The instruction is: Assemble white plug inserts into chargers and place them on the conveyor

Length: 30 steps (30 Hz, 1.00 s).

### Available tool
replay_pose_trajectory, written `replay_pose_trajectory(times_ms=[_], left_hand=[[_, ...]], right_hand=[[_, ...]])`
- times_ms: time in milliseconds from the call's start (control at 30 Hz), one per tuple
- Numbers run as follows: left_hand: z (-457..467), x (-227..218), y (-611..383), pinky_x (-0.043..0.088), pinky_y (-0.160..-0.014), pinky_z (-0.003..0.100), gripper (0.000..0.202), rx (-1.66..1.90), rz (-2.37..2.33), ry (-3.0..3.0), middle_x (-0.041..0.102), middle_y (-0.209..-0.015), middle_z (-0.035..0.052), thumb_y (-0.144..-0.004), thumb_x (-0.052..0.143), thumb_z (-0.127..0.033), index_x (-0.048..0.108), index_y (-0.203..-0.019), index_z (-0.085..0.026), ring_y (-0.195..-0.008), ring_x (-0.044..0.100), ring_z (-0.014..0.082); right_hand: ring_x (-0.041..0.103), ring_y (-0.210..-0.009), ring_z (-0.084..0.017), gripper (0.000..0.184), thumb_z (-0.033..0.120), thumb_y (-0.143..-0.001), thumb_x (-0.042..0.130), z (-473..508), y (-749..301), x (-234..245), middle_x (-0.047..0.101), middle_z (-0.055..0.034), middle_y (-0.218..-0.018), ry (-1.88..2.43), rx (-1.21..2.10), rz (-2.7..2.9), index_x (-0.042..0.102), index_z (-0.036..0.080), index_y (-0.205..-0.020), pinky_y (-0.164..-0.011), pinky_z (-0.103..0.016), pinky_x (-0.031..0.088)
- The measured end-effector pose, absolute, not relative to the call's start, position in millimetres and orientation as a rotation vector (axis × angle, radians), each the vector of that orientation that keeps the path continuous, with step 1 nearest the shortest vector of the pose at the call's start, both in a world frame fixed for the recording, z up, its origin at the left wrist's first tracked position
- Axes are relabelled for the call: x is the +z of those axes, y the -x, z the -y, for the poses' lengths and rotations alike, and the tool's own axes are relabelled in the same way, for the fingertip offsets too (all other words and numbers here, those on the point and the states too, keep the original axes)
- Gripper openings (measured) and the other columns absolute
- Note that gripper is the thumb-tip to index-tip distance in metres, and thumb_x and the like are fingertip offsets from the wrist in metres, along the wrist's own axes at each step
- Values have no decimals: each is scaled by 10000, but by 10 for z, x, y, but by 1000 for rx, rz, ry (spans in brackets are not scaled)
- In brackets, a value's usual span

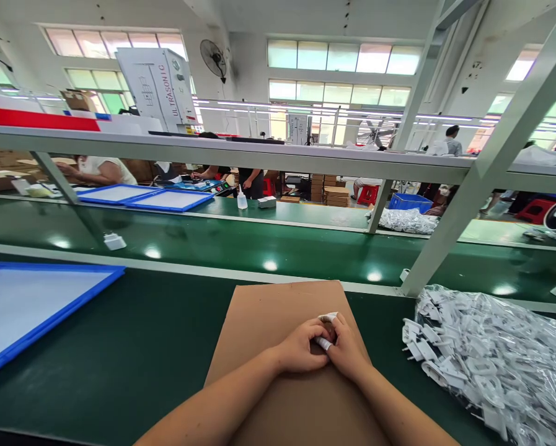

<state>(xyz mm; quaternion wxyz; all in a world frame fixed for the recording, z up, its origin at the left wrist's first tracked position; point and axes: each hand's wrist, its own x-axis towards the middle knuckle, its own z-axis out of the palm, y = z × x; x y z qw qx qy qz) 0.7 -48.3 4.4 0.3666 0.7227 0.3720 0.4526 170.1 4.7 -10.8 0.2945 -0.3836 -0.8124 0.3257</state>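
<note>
both hands, left hand [300,347] and right hand [347,350], pinch a small white part [325,342] over the cardboard sheet [278,310]; fingers closed, best kept firm and steady.

White part [325,342] mostly hidden between hands; blue tray [49,306] cut off left.

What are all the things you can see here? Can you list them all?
small part: one, white, pinched between both hands
cardboard sheet: one, brown, under the hands
bag of plug parts: one, clear with white pieces, right of the cardboard
near tray: one, blue rim, left on the table
far trays: two, blue, across the belt
bottle: one, white, far side
crate: one, blue, far side
left hand: closed on the part
right hand: closed on the part
</note>
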Motion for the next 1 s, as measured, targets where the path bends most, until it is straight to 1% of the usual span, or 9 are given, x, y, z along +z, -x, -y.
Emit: replay_pose_trajectory(times_ms=[67,167,333,433,600,767,900,1000], left_hand=[[476,35,7,519,-978,385,278,1140,-944,-1845,697,-1055,84,-672,681,-99,718,-936,-178,-1070,649,261],[459,4,24,524,-956,374,254,1108,-960,-1816,693,-1046,83,-705,654,-115,738,-938,-175,-1043,656,247],[442,-22,38,518,-978,380,185,1112,-967,-1811,690,-1037,89,-776,704,-216,758,-947,-171,-1042,657,246],[441,-23,40,519,-979,377,187,1101,-965,-1798,688,-1040,91,-812,729,-289,764,-953,-172,-1044,660,245],[442,-9,28,518,-992,375,197,1110,-966,-1788,693,-1045,92,-856,728,-350,769,-933,-173,-1059,656,242],[451,31,28,520,-1007,378,216,1092,-971,-1778,687,-1082,96,-897,698,-373,782,-940,-179,-1057,648,234],[446,19,24,525,-998,386,226,1086,-998,-1780,676,-1056,92,-911,684,-381,786,-934,-180,-1032,642,231],[452,-11,7,530,-994,382,212,1126,-1003,-1782,667,-1037,92,-914,683,-366,786,-926,-181,-1020,653,224]], right_hand=[[593,-890,-224,225,149,-792,618,-58,-1704,-123,571,-63,-1035,1011,864,2169,625,207,-1009,-785,-375,487],[590,-880,-224,241,120,-760,602,-77,-1709,-140,570,-61,-1013,998,849,2179,622,203,-986,-768,-366,482],[574,-828,-205,281,96,-719,580,-93,-1722,-150,570,-42,-984,994,836,2186,615,220,-969,-721,-340,472],[556,-767,-191,244,116,-732,584,-89,-1727,-140,560,-30,-945,987,831,2191,608,227,-949,-670,-328,451],[569,-776,-196,218,110,-716,569,-79,-1731,-97,560,-38,-951,952,862,2180,586,223,-901,-669,-328,449],[560,-759,-204,214,115,-692,556,-80,-1737,-85,551,-38,-935,970,878,2180,579,224,-875,-649,-331,434],[572,-810,-211,231,95,-684,530,-95,-1741,-113,552,-44,-961,952,883,2191,552,225,-874,-684,-338,448],[563,-800,-201,220,75,-668,527,-102,-1738,-131,546,-36,-939,961,869,2183,520,228,-825,-671,-323,435]])
